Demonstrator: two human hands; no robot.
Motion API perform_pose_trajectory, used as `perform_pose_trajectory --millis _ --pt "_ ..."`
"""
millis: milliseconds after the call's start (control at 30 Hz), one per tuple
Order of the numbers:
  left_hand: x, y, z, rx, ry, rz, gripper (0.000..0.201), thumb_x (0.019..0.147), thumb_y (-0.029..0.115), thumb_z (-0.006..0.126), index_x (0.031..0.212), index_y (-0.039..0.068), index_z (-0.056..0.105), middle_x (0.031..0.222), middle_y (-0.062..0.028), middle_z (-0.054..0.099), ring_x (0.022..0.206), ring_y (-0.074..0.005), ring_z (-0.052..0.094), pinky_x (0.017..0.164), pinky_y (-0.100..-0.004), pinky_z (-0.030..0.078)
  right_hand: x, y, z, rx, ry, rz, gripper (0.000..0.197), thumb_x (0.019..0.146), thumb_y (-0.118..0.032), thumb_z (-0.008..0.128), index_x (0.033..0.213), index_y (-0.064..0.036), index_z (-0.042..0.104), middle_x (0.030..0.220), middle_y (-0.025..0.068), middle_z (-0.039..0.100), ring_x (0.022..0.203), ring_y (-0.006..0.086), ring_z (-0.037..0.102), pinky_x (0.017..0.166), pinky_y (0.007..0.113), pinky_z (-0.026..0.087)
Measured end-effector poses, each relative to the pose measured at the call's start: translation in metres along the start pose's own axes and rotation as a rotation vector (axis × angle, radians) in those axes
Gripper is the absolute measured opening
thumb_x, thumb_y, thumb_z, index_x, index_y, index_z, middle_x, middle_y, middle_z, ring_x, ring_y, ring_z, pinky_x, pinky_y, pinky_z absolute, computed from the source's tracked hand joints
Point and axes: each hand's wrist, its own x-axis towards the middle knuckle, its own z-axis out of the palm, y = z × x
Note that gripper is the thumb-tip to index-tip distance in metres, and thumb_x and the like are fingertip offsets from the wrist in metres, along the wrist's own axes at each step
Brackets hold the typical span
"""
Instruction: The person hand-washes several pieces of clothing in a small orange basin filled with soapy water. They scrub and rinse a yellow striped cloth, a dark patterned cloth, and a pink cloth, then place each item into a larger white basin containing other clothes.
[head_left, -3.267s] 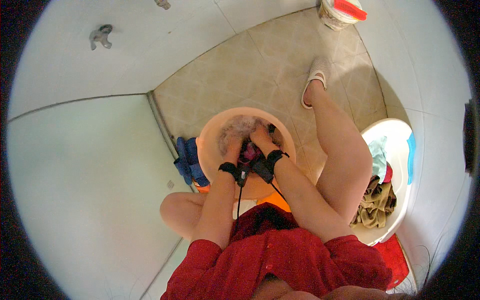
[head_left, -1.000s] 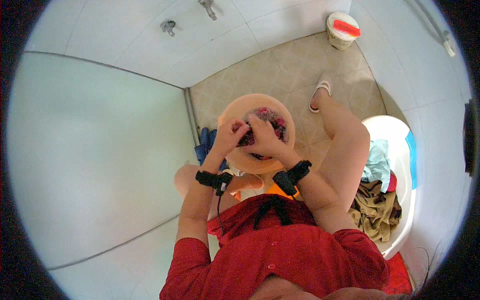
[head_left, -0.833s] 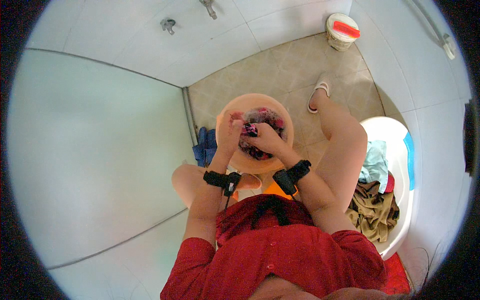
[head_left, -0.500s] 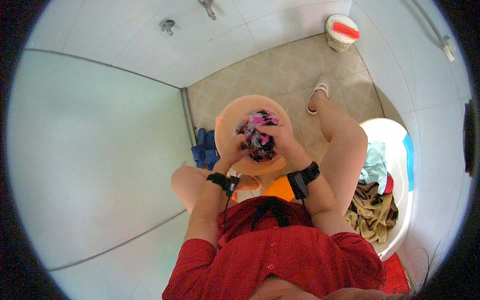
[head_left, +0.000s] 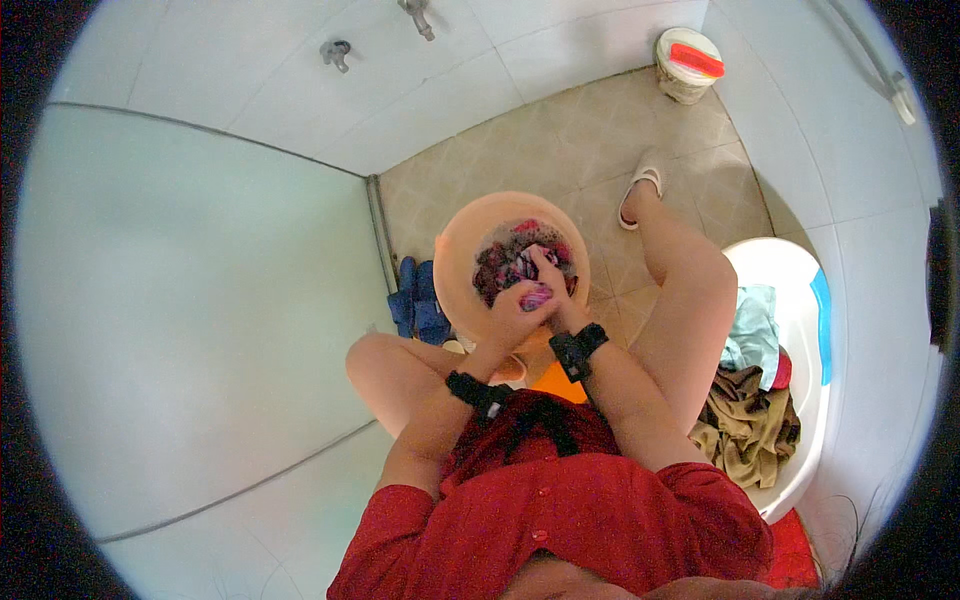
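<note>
Between my legs, a peach-coloured basin point(head_left: 455, 225) holds a wet, dark cloth point(head_left: 495, 275) patterned in pink and white, with suds around it. My left hand point(head_left: 512, 311) is closed on a bunched pink and purple part of the cloth at the basin's near side. Just above and to the right, my right hand point(head_left: 556, 285) grips another fold of the same cloth, its thumb lying along the top. Both hands are close together, touching or nearly so. The rest of the cloth lies spread in the basin, and its lower side is hidden.
On the right stands a white tub point(head_left: 812, 420) with brown, light blue and red clothes. Blue slippers point(head_left: 428, 310) lie left of the basin. A lidded white bucket point(head_left: 684, 88) with a red brush-like thing on top is in the far corner. Taps point(head_left: 337, 55) project from the wall.
The bunched cloth has been lowered and spread into the basin. My left hand has moved right and nearer to me, beside my right hand, with a smaller part of the cloth gripped.
</note>
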Motion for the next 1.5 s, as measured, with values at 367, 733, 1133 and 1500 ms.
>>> perform_pose_trajectory --millis 367,733,1133,1500 --pt "0.002 -0.016 0.012 0.281 0.200 0.165 0.023 0.084 0.025 0.063 0.082 0.002 0.062 0.070 -0.0111 0.063 0.065 -0.0221 0.059 0.063 -0.0353 0.046 -0.058 -0.025 0.028 0.024 0.143 0.005 0.044 0.088 -0.044 0.061 0.088 0.0002 0.064 0.074 0.0040 0.058 0.071 0.0191 0.054 0.064 0.035 0.046" --pt "0.019 0.002 0.001 -0.101 0.306 -0.161 0.026 0.084 0.024 0.064 0.078 -0.001 0.057 0.067 -0.0145 0.058 0.061 -0.0259 0.053 0.062 -0.0365 0.044 -0.028 0.013 0.016 0.072 -0.130 0.089 0.036 0.092 -0.038 0.058 0.104 -0.0043 0.064 0.089 0.0031 0.065 0.077 0.0190 0.061 0.068 0.031 0.050" --pt "0.036 -0.055 -0.083 0.018 0.376 -0.057 0.029 0.093 0.026 0.056 0.080 0.000 0.058 0.069 -0.0093 0.056 0.064 -0.0154 0.054 0.060 -0.0326 0.044 -0.100 -0.049 0.074 -0.801 -0.429 -0.030 0.049 0.086 -0.044 0.065 0.103 0.0023 0.062 0.093 0.0073 0.063 0.080 0.0151 0.056 0.074 0.030 0.047" --pt "0.027 -0.007 -0.091 -0.292 0.049 0.256 0.035 0.086 0.026 0.068 0.111 0.004 0.057 0.105 -0.0072 0.062 0.097 -0.0170 0.057 0.088 -0.0310 0.045 -0.109 -0.073 0.092 -1.283 -0.236 -0.557 0.029 0.084 -0.027 0.066 0.102 -0.0039 0.064 0.089 0.0185 0.065 0.084 0.0228 0.064 0.076 0.035 0.048"
